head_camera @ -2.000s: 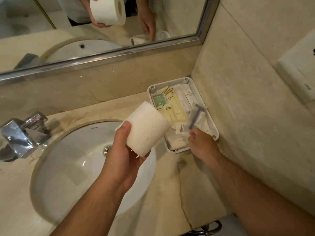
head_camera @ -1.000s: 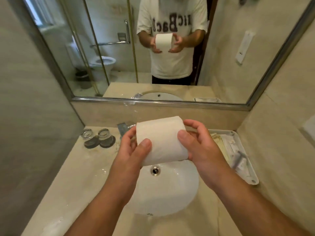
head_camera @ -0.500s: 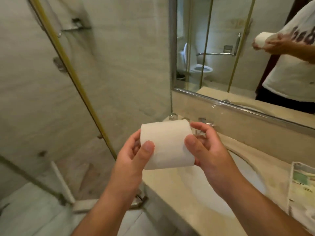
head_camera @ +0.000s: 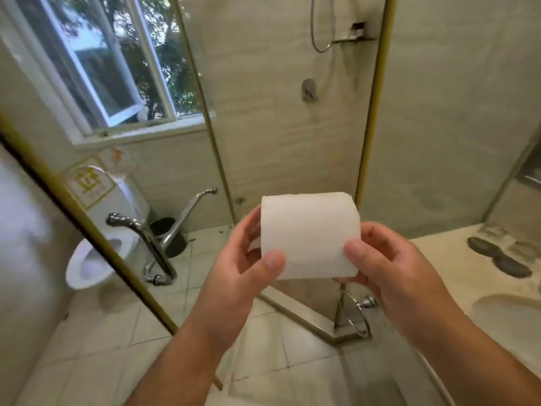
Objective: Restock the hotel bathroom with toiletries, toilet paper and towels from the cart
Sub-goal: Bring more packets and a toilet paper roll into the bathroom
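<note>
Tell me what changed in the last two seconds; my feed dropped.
The right hand left the toiletries tray and took hold of the toilet paper roll, opposite the left hand. The view swung left, away from the tray, toward the toilet and shower glass. Unchanged: the left hand still grips the roll.
</note>
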